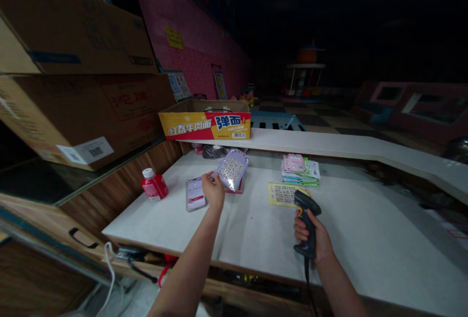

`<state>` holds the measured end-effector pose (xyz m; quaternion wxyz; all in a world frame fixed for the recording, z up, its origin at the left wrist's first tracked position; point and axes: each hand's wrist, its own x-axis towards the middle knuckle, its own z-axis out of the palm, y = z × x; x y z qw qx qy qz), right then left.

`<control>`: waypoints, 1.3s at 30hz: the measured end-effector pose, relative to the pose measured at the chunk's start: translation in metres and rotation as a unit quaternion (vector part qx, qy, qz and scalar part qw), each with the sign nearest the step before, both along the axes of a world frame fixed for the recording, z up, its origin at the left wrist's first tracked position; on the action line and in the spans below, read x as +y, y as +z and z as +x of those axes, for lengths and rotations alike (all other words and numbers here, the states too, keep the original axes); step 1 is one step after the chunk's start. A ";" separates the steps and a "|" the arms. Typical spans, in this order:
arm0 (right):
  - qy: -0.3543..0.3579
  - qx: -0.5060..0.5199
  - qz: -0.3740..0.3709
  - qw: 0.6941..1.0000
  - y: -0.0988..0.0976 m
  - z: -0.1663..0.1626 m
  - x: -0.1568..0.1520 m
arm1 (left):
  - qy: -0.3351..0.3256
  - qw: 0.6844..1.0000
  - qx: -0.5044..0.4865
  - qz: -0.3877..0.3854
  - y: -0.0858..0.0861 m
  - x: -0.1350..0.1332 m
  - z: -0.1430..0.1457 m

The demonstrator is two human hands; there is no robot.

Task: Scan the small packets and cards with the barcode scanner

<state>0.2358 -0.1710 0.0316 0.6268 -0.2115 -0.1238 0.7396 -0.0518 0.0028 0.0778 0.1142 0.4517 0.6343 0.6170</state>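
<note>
My left hand (214, 190) pinches the lower left edge of a lilac packet (231, 169) in shiny clear wrapping, with a printed grid on its face. Under the packet a red item (239, 188) shows only at its edge. A phone (195, 194) with a lit screen lies just left of that hand. My right hand (310, 231) is wrapped round the handle of a black barcode scanner (306, 219), whose cable runs down past the table edge. Behind the scanner's head lies a yellow card (280, 195) with a grid of codes, partly covered by it.
A stack of flat packets (300, 169) sits farther back on the white table (256, 239). A red bottle (154, 185) with a white cap stands at the left. An open noodle carton (208, 124) rests on the raised ledge (314, 142). Large cardboard boxes (87, 112) are piled at far left.
</note>
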 end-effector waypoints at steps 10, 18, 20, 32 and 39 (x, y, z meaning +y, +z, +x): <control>-0.003 0.009 -0.010 1.000 0.001 0.001 -0.002 | -0.022 0.944 0.326 -0.047 -0.015 -0.029 -0.011; -0.011 0.011 -0.015 1.000 0.002 0.000 -0.001 | -0.201 0.865 0.460 -0.016 -0.031 -0.039 -0.007; -0.010 0.015 -0.015 1.000 0.002 0.000 -0.002 | -0.189 0.859 0.475 -0.029 -0.030 -0.038 -0.005; -0.006 0.016 -0.004 1.000 0.002 0.001 0.000 | -0.226 0.856 0.466 0.002 -0.013 -0.048 0.038; -0.009 0.026 0.003 1.000 -0.003 0.002 0.006 | -0.405 0.800 0.433 -0.089 -0.014 -0.018 0.123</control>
